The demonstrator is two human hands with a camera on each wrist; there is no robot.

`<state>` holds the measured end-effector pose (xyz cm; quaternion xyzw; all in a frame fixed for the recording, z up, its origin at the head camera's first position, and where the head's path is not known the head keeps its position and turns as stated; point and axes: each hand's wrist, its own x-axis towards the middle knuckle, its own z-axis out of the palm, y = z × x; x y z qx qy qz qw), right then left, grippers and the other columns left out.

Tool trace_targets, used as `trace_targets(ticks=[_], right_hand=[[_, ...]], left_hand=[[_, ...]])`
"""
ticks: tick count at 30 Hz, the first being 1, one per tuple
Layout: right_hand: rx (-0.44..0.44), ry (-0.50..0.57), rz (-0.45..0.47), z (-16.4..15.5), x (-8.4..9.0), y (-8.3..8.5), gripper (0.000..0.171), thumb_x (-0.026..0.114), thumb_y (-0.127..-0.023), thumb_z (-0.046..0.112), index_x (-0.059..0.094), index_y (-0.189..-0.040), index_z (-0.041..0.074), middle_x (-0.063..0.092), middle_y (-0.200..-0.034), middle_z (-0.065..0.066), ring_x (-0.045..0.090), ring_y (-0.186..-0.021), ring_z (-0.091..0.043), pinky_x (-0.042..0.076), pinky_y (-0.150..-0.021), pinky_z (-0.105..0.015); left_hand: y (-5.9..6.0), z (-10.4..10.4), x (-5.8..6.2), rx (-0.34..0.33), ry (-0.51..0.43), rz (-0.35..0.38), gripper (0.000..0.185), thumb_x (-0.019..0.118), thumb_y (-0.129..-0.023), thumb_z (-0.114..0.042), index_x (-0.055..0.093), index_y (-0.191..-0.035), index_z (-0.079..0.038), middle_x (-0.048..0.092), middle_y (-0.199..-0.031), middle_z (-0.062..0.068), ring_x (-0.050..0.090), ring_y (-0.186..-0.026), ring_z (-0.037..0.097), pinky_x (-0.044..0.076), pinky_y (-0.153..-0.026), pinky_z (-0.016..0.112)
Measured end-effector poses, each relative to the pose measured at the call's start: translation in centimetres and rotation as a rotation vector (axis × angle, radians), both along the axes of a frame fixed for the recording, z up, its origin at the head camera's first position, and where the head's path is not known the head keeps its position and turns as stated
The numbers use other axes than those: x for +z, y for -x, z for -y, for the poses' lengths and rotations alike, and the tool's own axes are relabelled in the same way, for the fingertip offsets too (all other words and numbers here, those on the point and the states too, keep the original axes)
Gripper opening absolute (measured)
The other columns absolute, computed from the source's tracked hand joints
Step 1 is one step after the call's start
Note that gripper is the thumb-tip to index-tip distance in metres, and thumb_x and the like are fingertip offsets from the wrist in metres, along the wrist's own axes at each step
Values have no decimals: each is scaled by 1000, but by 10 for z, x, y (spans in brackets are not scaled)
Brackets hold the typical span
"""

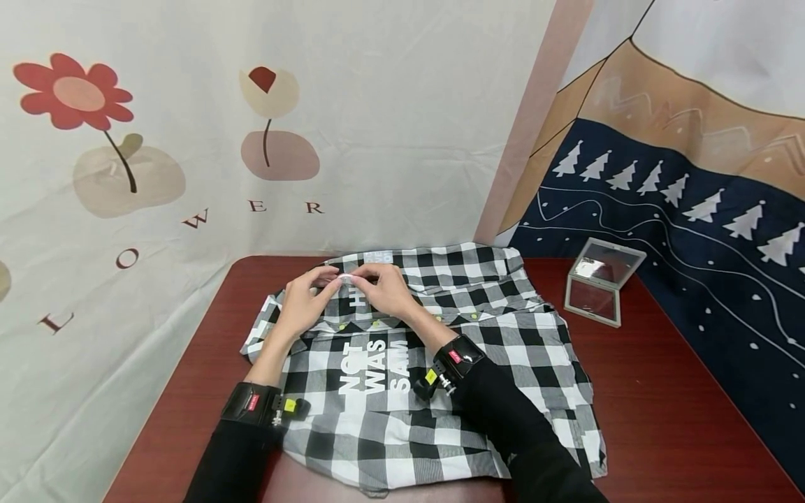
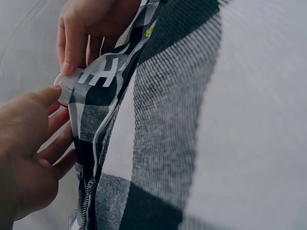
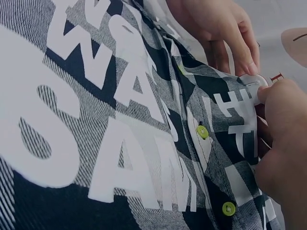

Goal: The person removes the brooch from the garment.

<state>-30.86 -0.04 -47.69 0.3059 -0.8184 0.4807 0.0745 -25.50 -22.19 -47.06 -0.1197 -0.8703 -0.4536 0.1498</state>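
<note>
A black-and-white plaid shirt (image 1: 503, 356) with white lettering and yellow-green buttons (image 3: 202, 132) lies spread over the table. At its far side both hands pinch the raised cloth, thumbs close together. Between the thumbs is a small white rounded piece (image 2: 64, 89) at the shirt's edge; its kind cannot be told. My left hand (image 1: 302, 304) has its thumb on this piece, with the other fingers behind the cloth. From the other side my right hand (image 1: 386, 290) grips the same spot between thumb and fingers. The cloth hides some fingertips.
An open hinged square case (image 1: 592, 304), with mirror-like panels, stands on the reddish-brown table (image 1: 673, 419) right of the shirt. A pale flower-printed curtain (image 1: 402, 126) hangs behind the table. A dark blue cloth with white trees (image 1: 666, 237) hangs along the right side.
</note>
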Motion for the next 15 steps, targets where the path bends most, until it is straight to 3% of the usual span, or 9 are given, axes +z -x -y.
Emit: trace_targets(ticks=[8,15], right_hand=[[6,122,147,-2,1,-2,18,74,-112,23,86,-117,10,84,-98,-9,61,-71,-10,48,-68,-24],[11,164,195,-2,2,-1,18,74,-112,21,86,-118,9,86,-105,-12,62,-75,-9,49,-71,-24]], left_hand=[[-2,-3,0,3,-48,35,36,74,-113,-30,77,-140,-8,81,-128,19,77,-118,36,62,-103,57],[-2,-3,-1,23,-41,34,31,71,-114,-29,80,-135,-8,82,-123,17,77,-118,35,61,-103,52]])
